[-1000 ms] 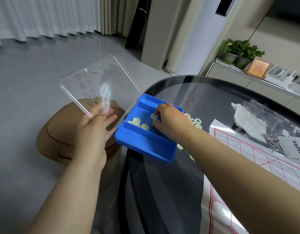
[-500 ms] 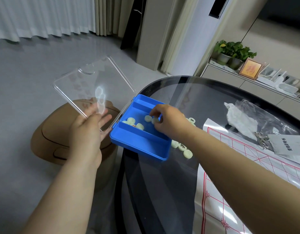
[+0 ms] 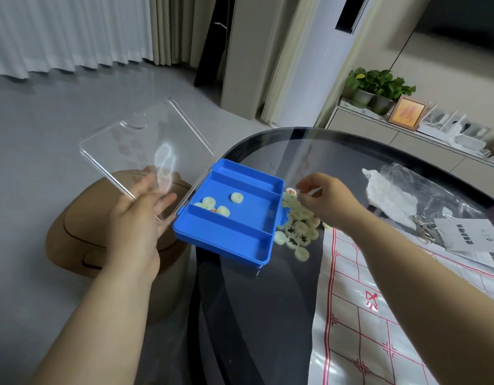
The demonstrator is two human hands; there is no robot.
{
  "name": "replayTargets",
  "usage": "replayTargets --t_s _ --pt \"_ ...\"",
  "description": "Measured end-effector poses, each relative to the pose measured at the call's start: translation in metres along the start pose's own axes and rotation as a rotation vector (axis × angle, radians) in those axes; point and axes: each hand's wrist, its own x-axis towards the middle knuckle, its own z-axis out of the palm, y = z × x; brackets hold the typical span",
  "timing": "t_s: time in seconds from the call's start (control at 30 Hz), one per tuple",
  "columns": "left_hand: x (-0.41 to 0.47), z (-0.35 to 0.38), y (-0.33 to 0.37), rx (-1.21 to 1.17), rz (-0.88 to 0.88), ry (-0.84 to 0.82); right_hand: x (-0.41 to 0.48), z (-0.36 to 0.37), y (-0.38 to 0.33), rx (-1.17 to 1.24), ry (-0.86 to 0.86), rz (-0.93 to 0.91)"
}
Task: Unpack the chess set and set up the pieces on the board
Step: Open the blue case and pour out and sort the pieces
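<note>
On a dark glass desk (image 3: 268, 315) in a living room with a grey floor (image 3: 46, 134) and white curtains (image 3: 68, 31), a blue box (image 3: 226, 245) sits at the left edge, its clear lid (image 3: 129, 140) swung open. A few pale round pieces (image 3: 209, 202) lie in its middle compartment. A pile of pieces (image 3: 298, 229) lies on the desk just right of the box, beside a white board sheet (image 3: 379, 315) with red grid lines. Farther right lie a plastic bag (image 3: 390, 195) and a leaflet (image 3: 473, 234). A brown stool (image 3: 73, 240) stands below the lid. The left hand (image 3: 137, 220) props the lid with straight fingers. The right hand (image 3: 329, 201) hovers over the pile, fingers curled; whether it holds a piece is unclear.
</note>
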Motion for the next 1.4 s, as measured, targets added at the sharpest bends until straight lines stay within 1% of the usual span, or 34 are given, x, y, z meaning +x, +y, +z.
replayTargets --t_s 0.13,0.2,0.3,0.37,0.47,0.53,0.57,0.63,0.73,0.83,0.93,1.0,1.1,1.27,1.37,1.4 --pt "0.002 -0.001 -0.001 0.008 -0.006 0.003 0.002 -0.008 -0.009 -0.068 0.03 -0.075" --pt "0.002 -0.001 -0.001 0.003 -0.012 0.001 0.002 -0.008 -0.019 -0.093 0.004 -0.145" --pt "-0.001 -0.001 0.001 -0.01 -0.01 -0.016 0.001 0.001 -0.04 -0.158 -0.151 -0.259" --pt "-0.001 -0.001 0.001 -0.014 -0.006 -0.025 0.003 0.015 -0.055 -0.275 -0.25 -0.32" --pt "0.0 -0.003 0.001 -0.019 -0.008 -0.031 0.011 0.04 -0.065 -0.518 -0.348 -0.379" --pt "0.001 -0.004 0.001 -0.019 -0.01 -0.03 0.016 0.051 -0.065 -0.607 -0.388 -0.386" --pt "0.002 -0.004 0.001 -0.014 -0.01 -0.029 0.018 0.054 -0.064 -0.62 -0.379 -0.398" --pt "0.003 -0.004 0.001 -0.01 -0.016 -0.025 0.019 0.057 -0.062 -0.581 -0.333 -0.42" --pt "0.004 -0.004 0.002 -0.014 -0.026 -0.016 0.018 0.054 -0.06 -0.441 -0.297 -0.413" --pt "0.004 -0.004 0.002 -0.019 -0.027 -0.013 0.013 0.044 -0.061 -0.339 -0.358 -0.42" --pt "0.003 -0.003 0.002 -0.018 -0.026 -0.014 0.006 0.041 -0.064 -0.354 -0.461 -0.447" --pt "0.003 -0.003 0.002 -0.009 -0.021 -0.011 0.006 0.044 -0.066 -0.373 -0.476 -0.469" --pt "0.002 -0.003 0.001 0.001 -0.01 -0.012 0.008 0.048 -0.066 -0.369 -0.445 -0.481" --pt "0.002 -0.004 0.002 0.02 -0.008 -0.006 0.007 0.056 -0.065 -0.363 -0.366 -0.555" --pt "0.002 -0.003 0.002 0.023 -0.015 -0.01 0.007 0.059 -0.062 -0.392 -0.312 -0.553" --pt "0.002 -0.003 0.003 0.021 -0.018 -0.012 0.007 0.059 -0.061 -0.369 -0.295 -0.539"
